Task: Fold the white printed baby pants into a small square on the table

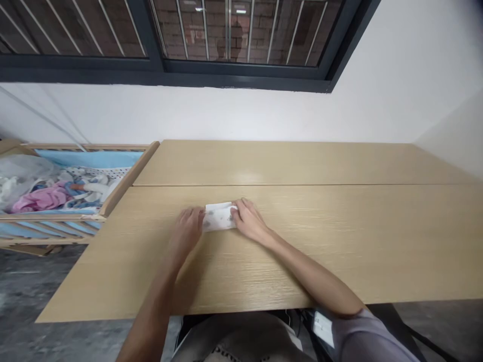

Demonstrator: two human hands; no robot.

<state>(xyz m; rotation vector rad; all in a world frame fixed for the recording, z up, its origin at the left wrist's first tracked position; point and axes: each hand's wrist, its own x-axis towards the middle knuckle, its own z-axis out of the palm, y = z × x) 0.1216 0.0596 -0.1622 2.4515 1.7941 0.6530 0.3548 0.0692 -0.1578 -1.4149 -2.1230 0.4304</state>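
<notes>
A small white folded cloth (219,217) with a faint grey print lies on the wooden table, in front of my body. Its exact kind is too small to make out. My left hand (190,226) closes on its left end, the fingertips partly hidden behind the back of the hand. At the opposite end my right hand (249,219) grips the upper right corner, thumb on top and fingers curled around the far edge. Between the two hands the cloth stays flat and slightly tilted.
The light wooden table (339,226) spreads wide to the right, with a seam across it. On the left stands a wooden crib (124,178) holding clothes, a pink cloth (41,197) and a plastic bag (24,168). A white wall and barred window (241,70) rise behind.
</notes>
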